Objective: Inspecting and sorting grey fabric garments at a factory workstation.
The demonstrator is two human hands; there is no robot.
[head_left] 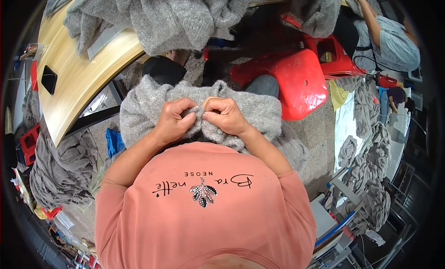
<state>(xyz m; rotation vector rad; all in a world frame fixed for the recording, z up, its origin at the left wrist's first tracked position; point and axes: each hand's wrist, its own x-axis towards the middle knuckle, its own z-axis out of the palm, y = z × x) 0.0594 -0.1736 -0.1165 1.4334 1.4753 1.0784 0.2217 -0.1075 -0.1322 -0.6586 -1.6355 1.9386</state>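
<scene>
Grey knit fabric (143,102) bunched over lap, at 12 o'clock from torso. Left hand (178,115) curled, nearly closed – knit pinched between thumb and fingers. Right hand (225,115) curled likewise, knit pinched. Hands held close together, knuckles raised; forearms angled inward from 8 and 4 o'clock. Red stool (300,79) positioned at 2 o'clock.

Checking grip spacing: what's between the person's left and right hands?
Grey knit fabric fills the narrow gap between the left hand and right hand; nothing else shows there in the head view.
</scene>
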